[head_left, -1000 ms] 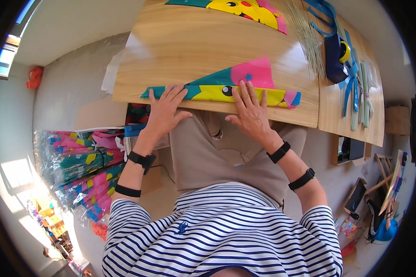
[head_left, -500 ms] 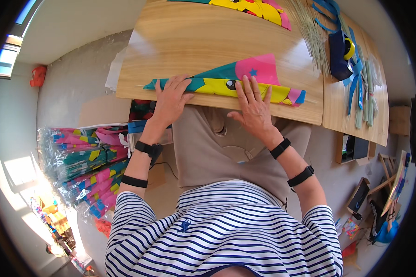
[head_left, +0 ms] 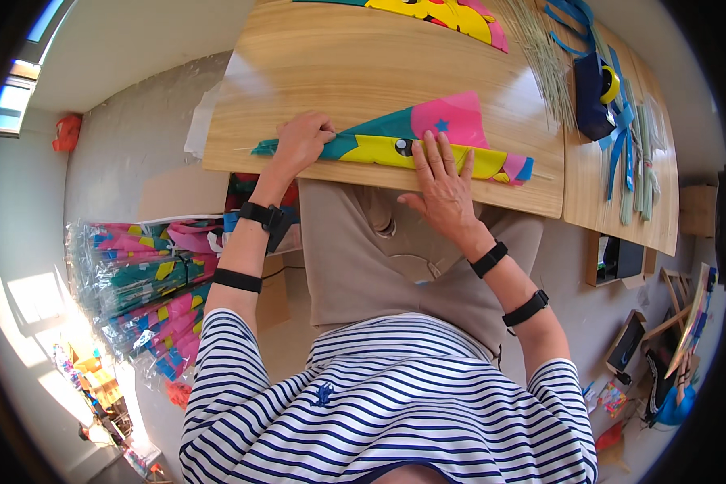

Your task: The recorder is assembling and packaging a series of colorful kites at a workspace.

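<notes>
A folded kite (head_left: 371, 150) of thin printed sheet, yellow, green, pink and blue, lies along the near edge of the wooden table. A pink and green flap with a blue star spreads from its far side. Thin stick tips poke out at both ends. My left hand (head_left: 301, 139) is curled, its thumb and fingers pinched at the green fold near the kite's left end; the exact hold is partly hidden. Flat on the yellow part lies my right hand (head_left: 444, 187), fingers spread, pressing the sheet against the table.
Another printed sheet (head_left: 444, 20) lies at the table's far edge. Thin sticks (head_left: 540, 60), a dark blue box (head_left: 591, 101), a yellow tape roll (head_left: 611, 83) and blue straps occupy the right side. Wrapped colourful bundles (head_left: 149, 282) sit at lower left.
My left hand has gone from lying flat on the kite to a curled pinch at its fold, its wrist raised. My right hand has stayed in place.
</notes>
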The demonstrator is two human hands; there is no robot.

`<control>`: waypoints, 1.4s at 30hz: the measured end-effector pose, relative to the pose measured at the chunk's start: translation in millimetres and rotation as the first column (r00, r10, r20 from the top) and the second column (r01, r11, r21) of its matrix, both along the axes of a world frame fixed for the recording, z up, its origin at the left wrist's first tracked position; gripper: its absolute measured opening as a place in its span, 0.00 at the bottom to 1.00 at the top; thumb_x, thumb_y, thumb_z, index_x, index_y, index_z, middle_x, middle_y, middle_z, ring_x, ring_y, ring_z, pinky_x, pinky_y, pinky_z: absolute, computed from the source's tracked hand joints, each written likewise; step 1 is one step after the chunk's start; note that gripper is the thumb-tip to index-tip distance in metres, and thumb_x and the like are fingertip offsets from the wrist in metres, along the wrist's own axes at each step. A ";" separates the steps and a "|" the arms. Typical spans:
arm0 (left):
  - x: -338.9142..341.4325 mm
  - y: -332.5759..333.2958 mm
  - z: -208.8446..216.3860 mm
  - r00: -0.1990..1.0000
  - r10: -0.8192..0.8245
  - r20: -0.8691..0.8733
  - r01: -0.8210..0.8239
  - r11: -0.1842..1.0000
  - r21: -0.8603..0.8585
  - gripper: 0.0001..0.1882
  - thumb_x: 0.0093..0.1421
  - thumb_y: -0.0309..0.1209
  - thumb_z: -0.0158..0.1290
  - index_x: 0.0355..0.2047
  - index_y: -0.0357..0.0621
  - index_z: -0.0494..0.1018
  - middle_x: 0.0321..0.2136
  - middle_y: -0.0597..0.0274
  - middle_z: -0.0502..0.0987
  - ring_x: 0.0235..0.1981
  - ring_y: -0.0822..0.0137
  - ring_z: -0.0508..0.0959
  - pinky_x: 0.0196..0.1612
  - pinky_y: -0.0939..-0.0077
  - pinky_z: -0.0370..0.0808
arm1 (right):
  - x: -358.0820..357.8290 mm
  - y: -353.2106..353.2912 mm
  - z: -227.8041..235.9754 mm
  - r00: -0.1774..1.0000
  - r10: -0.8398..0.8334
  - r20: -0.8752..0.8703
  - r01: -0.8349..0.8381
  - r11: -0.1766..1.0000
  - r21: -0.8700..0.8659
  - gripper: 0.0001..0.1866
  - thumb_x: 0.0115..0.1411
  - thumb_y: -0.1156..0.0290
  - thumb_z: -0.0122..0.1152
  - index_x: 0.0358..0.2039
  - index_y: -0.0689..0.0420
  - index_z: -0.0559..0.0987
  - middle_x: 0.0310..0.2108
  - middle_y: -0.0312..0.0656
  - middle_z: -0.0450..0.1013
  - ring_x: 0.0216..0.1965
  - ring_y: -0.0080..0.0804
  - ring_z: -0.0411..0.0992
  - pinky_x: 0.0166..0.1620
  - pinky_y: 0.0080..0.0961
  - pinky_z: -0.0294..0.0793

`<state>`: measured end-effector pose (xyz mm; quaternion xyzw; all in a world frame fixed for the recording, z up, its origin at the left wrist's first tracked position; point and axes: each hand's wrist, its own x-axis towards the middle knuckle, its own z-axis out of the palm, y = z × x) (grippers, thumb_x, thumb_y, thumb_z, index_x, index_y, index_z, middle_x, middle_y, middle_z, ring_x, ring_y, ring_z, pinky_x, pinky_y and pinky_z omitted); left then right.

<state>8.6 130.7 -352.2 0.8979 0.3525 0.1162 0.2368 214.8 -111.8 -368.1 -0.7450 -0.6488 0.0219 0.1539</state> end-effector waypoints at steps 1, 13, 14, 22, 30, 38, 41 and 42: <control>0.8 -0.5 -0.4 1.000 0.008 -0.010 -0.008 1.000 0.002 0.07 0.59 0.32 0.59 0.33 0.42 0.78 0.32 0.57 0.80 0.40 0.54 0.79 0.44 0.61 0.73 | -0.5 -0.5 0.0 1.000 -0.005 -0.002 0.005 1.000 -0.002 0.55 0.53 0.43 0.70 0.75 0.52 0.56 0.77 0.46 0.47 0.78 0.50 0.40 0.70 0.76 0.35; 14.9 -34.4 19.2 0.995 0.029 -0.095 0.001 0.954 0.299 0.11 0.61 0.31 0.58 0.45 0.47 0.77 0.47 0.60 0.79 0.52 0.55 0.76 0.60 0.48 0.64 | 2.0 1.2 -4.7 1.000 -0.024 -0.012 0.025 0.999 0.035 0.54 0.53 0.40 0.68 0.74 0.52 0.58 0.77 0.46 0.46 0.78 0.44 0.42 0.70 0.74 0.36; 14.5 -48.5 23.9 0.997 -0.007 -0.075 0.040 0.889 0.456 0.15 0.61 0.30 0.58 0.48 0.46 0.76 0.50 0.59 0.79 0.53 0.55 0.76 0.63 0.49 0.65 | 1.2 1.2 -5.8 0.999 -0.027 -0.019 0.028 0.999 0.036 0.54 0.53 0.40 0.68 0.74 0.52 0.58 0.77 0.46 0.47 0.78 0.44 0.42 0.70 0.74 0.36; 18.4 -108.0 -2.4 0.965 -0.253 -0.070 0.262 0.924 0.277 0.28 0.63 0.34 0.58 0.64 0.46 0.69 0.68 0.59 0.66 0.71 0.55 0.62 0.70 0.41 0.53 | 0.7 -2.4 -2.4 0.999 -0.023 -0.046 0.026 0.997 0.075 0.55 0.54 0.38 0.67 0.74 0.55 0.58 0.77 0.49 0.48 0.78 0.46 0.43 0.71 0.73 0.37; 19.9 -104.5 -2.0 0.973 -0.218 -0.083 0.229 0.956 0.181 0.27 0.64 0.33 0.57 0.64 0.49 0.69 0.68 0.62 0.67 0.71 0.56 0.61 0.71 0.41 0.52 | 45.2 -37.7 -2.7 0.987 -0.158 0.027 0.155 0.985 0.081 0.58 0.56 0.32 0.61 0.72 0.67 0.57 0.75 0.56 0.50 0.77 0.49 0.44 0.72 0.70 0.33; 24.5 -104.2 -0.2 0.975 -0.216 -0.053 0.222 0.958 0.182 0.26 0.63 0.33 0.57 0.62 0.50 0.71 0.66 0.63 0.68 0.70 0.57 0.63 0.70 0.40 0.54 | 99.1 -70.3 -4.7 0.929 -0.349 0.119 0.354 0.935 -0.021 0.56 0.61 0.30 0.54 0.72 0.67 0.57 0.75 0.57 0.50 0.77 0.52 0.43 0.71 0.72 0.33; 24.4 -103.5 -2.1 0.978 -0.204 -0.052 0.210 0.962 0.174 0.25 0.63 0.32 0.58 0.61 0.50 0.71 0.66 0.63 0.68 0.70 0.57 0.63 0.69 0.39 0.55 | 101.0 -75.4 5.5 0.904 -0.391 0.175 0.386 0.920 0.064 0.50 0.62 0.36 0.57 0.70 0.66 0.62 0.73 0.55 0.54 0.77 0.51 0.47 0.71 0.73 0.34; 23.9 -103.0 -3.3 0.979 -0.199 -0.047 0.204 0.962 0.182 0.25 0.62 0.32 0.58 0.61 0.50 0.72 0.65 0.63 0.69 0.69 0.57 0.64 0.69 0.39 0.55 | 98.5 -75.5 9.3 0.914 -0.357 0.190 0.345 0.934 0.095 0.48 0.61 0.40 0.60 0.69 0.66 0.63 0.73 0.55 0.56 0.76 0.50 0.49 0.71 0.72 0.36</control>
